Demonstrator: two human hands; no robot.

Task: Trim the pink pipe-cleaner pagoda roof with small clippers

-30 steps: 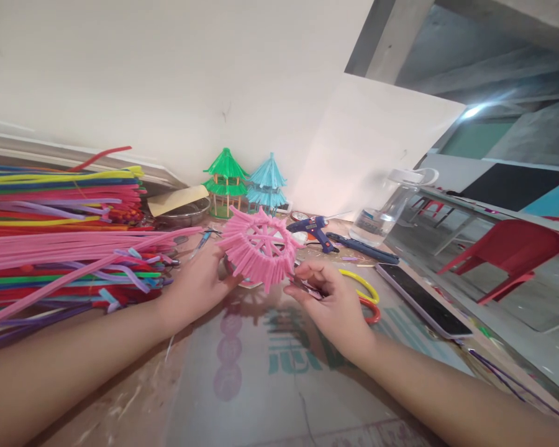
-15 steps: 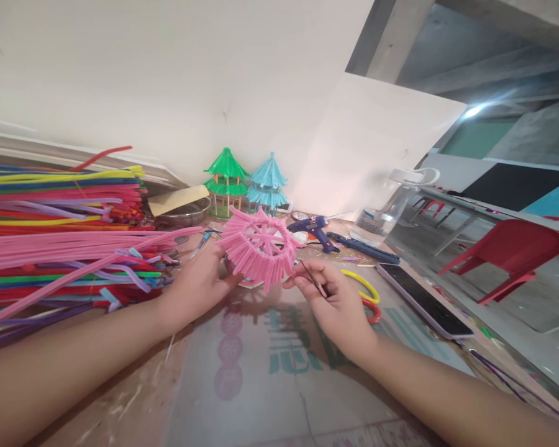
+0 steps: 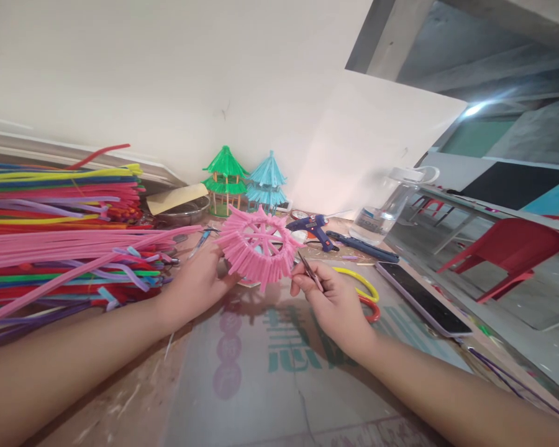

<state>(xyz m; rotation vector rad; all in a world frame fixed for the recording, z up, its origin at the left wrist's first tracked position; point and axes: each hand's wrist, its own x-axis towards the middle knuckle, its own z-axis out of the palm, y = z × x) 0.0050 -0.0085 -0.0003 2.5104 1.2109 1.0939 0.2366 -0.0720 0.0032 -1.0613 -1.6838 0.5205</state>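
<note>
My left hand (image 3: 198,276) is closed around the left side of a pink pavilion model (image 3: 261,273), made of fuzzy pipe cleaners. Its fringed roof ring has spokes across an open middle; the part underneath is mostly hidden. At the ring's right edge, my right hand (image 3: 333,301) pinches slim dark tweezers (image 3: 311,273) that point up and left, close to the fringe. Whether their tips touch the pink fringe I cannot tell. Behind the model stand a green pavilion (image 3: 226,180) and a light blue pavilion (image 3: 267,180), both upright with two-tiered roofs.
Bundled pipe cleaners (image 3: 60,242) fill the left side. A blue glue gun (image 3: 314,231), a dark blue long-handled tool (image 3: 363,246), a clear water jug (image 3: 377,214), scissors with yellow and red handles (image 3: 370,292) and a phone (image 3: 423,298) lie to the right. A metal bowl (image 3: 181,212) stands behind.
My right hand has drawn slightly right with the tweezers, a little farther from the fringe. My left hand still holds the pink model, which has tilted slightly.
</note>
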